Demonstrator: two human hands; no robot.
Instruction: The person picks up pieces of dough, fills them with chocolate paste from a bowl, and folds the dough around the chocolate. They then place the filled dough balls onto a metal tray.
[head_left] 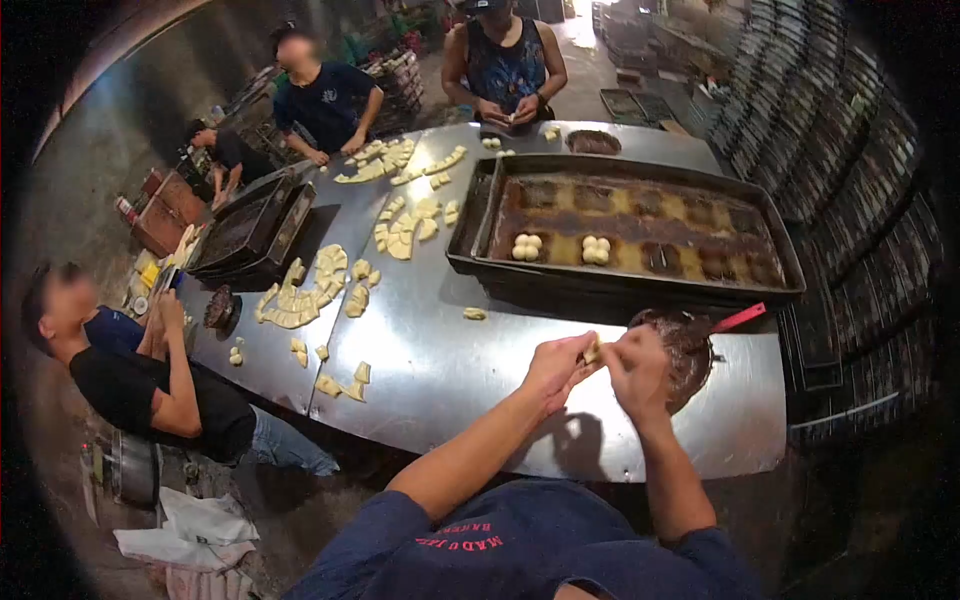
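My left hand (556, 365) and my right hand (637, 367) meet over the metal table (470, 390), both pinching one small piece of pale dough (593, 351) between the fingertips. Just right of my right hand sits a round bowl of brown filling (692, 352) with a red-handled tool (738, 318) resting in it. Beyond it lies a large dark baking tray (620, 290) holding two clusters of shaped dough balls (527, 246), (596, 249).
Cut dough pieces (300, 295) lie in heaps across the table's left and far parts. A seated person (140, 375) works at the left, two more stand at the far end (325, 95), (505, 65). Stacked dark trays (250, 230) sit left; tray racks (850, 200) line the right.
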